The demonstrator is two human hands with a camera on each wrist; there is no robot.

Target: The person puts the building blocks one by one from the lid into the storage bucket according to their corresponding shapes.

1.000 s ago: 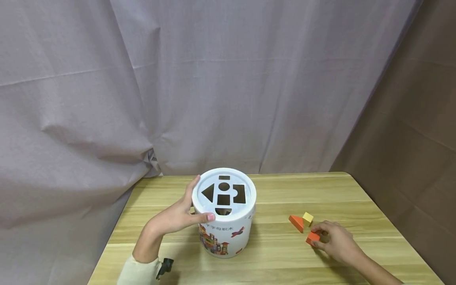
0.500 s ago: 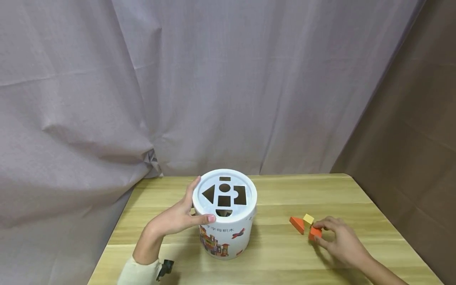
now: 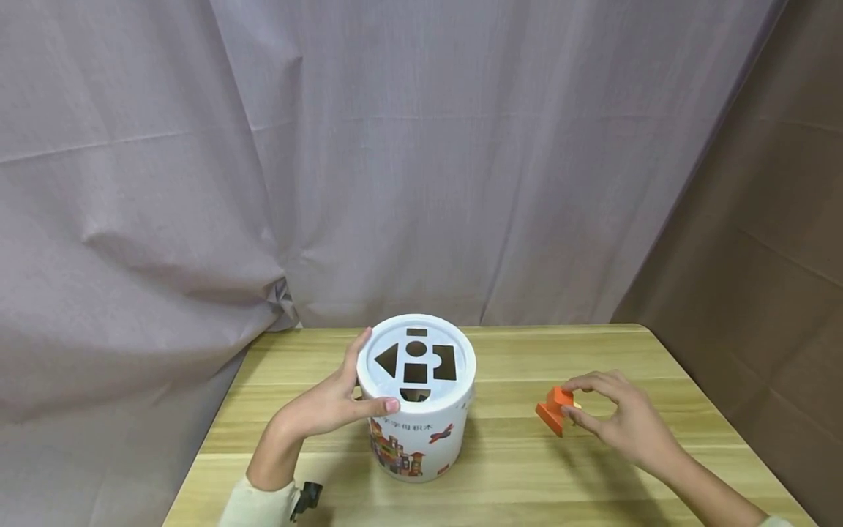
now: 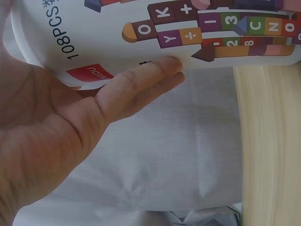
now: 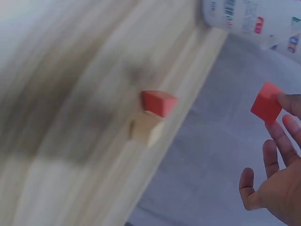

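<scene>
A white toy bucket (image 3: 416,432) with shape holes cut in its lid (image 3: 416,356) stands on the wooden table (image 3: 514,476). My left hand (image 3: 354,384) grips its left side, thumb on the front wall and fingers at the rim; in the left wrist view the fingers (image 4: 141,84) lie on the bucket's printed wall (image 4: 141,28). My right hand (image 3: 571,400) pinches an orange block (image 3: 560,397), lifted just off the table to the right of the bucket. In the right wrist view the orange block (image 5: 266,102) sits at the fingertips (image 5: 288,101).
An orange wedge block (image 3: 546,419) lies on the table under the lifted block, with a yellow cube (image 5: 146,128) beside the wedge (image 5: 159,102). A grey curtain (image 3: 329,161) hangs behind the table. A brown wall (image 3: 757,241) stands on the right.
My right hand has picked the orange block up off the table and moved it up and left, over the wedge and cube. The left hand has stayed on the bucket.
</scene>
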